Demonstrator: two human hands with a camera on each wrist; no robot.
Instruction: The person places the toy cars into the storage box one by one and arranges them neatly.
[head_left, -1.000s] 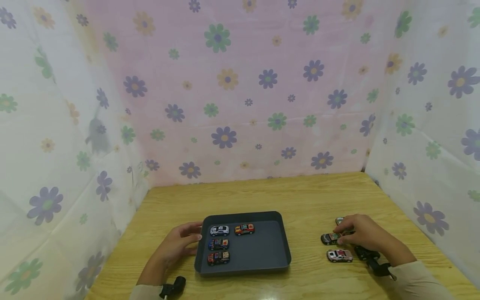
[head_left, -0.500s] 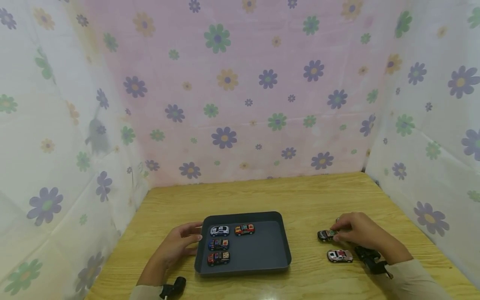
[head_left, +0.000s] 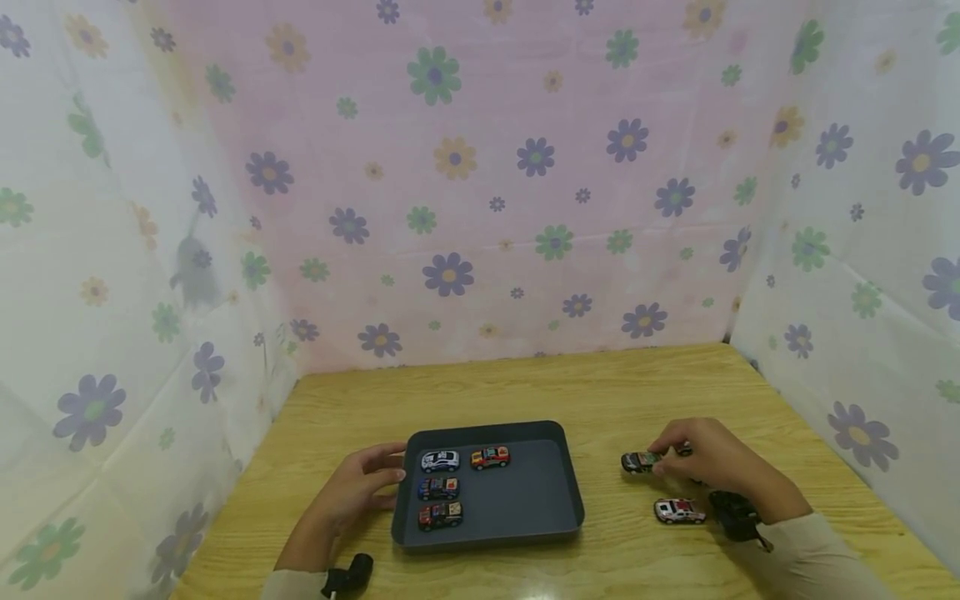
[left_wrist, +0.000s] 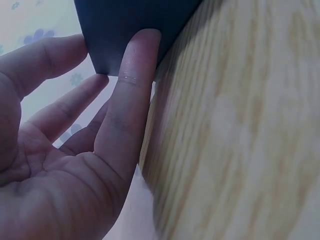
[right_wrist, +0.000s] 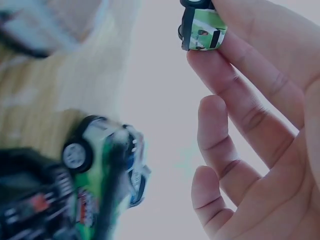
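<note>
My right hand [head_left: 712, 458] pinches a small dark toy car with green and red markings [head_left: 639, 462] between thumb and fingertips, right of the tray. In the right wrist view, that toy car's green-and-white end [right_wrist: 209, 31] shows at the fingertips; the other fingers bend loosely below. My left hand [head_left: 358, 487] lies along the left side of a dark grey tray [head_left: 517, 508]. Its fingertips touch the tray's outer wall [left_wrist: 117, 25] in the left wrist view. Inside the tray are a white car [head_left: 439, 461], a blue car [head_left: 438, 488], a dark red car [head_left: 440, 516] and a red-yellow car [head_left: 490, 457].
A silver-white car with red [head_left: 679, 511] stands on the wooden table [head_left: 480, 392] nearer the front. Another car [head_left: 684, 448] is mostly hidden behind the right hand. Floral cloth [head_left: 487, 208] encloses the table's back and sides.
My right hand has moved left and slightly back, carrying the dark toy car away from its place among the other cars. The left hand stays at the tray's side.
</note>
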